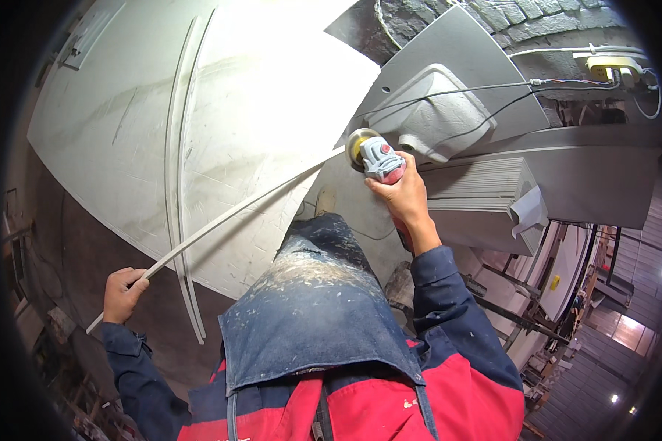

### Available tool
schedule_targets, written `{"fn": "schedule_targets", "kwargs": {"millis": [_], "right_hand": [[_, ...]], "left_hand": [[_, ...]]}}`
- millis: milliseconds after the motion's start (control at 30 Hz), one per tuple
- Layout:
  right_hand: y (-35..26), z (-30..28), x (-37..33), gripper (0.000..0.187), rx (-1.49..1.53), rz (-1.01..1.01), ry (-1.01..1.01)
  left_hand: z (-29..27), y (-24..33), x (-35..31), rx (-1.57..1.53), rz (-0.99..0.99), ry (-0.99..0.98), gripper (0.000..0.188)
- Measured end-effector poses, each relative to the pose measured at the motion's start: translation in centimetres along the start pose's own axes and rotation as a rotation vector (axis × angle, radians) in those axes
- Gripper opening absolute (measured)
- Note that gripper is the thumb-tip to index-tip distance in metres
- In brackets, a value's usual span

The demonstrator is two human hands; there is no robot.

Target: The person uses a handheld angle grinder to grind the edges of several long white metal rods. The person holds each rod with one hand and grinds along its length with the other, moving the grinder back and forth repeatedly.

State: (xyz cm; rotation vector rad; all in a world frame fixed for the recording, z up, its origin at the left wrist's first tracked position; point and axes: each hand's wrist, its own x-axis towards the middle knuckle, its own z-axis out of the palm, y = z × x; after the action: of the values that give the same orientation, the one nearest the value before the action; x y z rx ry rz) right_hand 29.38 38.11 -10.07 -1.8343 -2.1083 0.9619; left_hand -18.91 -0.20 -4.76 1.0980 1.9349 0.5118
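Observation:
My left hand (124,295) is closed round a long thin pale strip (221,220) near its lower end. From there the strip slants up to the right across the corner of a large white tabletop (250,95). My right hand (408,192) grips a grey and red angle grinder (380,158). The grinder's disc (358,147) is at the strip's far end; whether they touch I cannot make out. Two more long strips (175,140) lie on the tabletop to the left and jut past its near edge.
Beyond the grinder, a pale moulded basin (441,110) rests on a grey panel (485,51). Dark cables cross it toward a yellow power socket (612,70). A stack of grey panels (478,187) stands to the right. My stained denim apron (309,294) hangs close to the table corner.

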Motion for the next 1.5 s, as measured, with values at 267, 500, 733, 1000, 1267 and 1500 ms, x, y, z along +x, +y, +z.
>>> {"fn": "schedule_targets", "kwargs": {"millis": [267, 500, 733, 1000, 1267, 1500], "right_hand": [[1.9, -0.4, 2.9, 0.088, 0.032, -0.018, 0.084], [2.2, -0.3, 3.3, 0.081, 0.206, -0.024, 0.139], [2.0, 0.4, 3.4, 0.086, 0.207, -0.002, 0.078], [2.4, 0.6, 4.8, 0.086, 0.251, -0.009, 0.136], [2.5, 1.2, 4.9, 0.082, 0.269, -0.001, 0.153], [1.8, 1.1, 1.9, 0.081, 0.241, -0.062, 0.203]], "left_hand": [[0.1, 0.2, 0.2, 0.006, 0.011, 0.003, 0.028], [-0.1, 0.3, 0.3, 0.008, 0.01, 0.003, 0.027], [0.0, -0.2, 0.4, 0.007, 0.016, -0.004, 0.028], [-0.2, -0.1, 0.4, 0.009, 0.027, -0.001, 0.03], [-0.2, 0.0, 0.6, 0.031, 0.019, -0.023, 0.027], [0.0, 0.3, 0.2, 0.063, 0.039, 0.019, 0.026]]}}
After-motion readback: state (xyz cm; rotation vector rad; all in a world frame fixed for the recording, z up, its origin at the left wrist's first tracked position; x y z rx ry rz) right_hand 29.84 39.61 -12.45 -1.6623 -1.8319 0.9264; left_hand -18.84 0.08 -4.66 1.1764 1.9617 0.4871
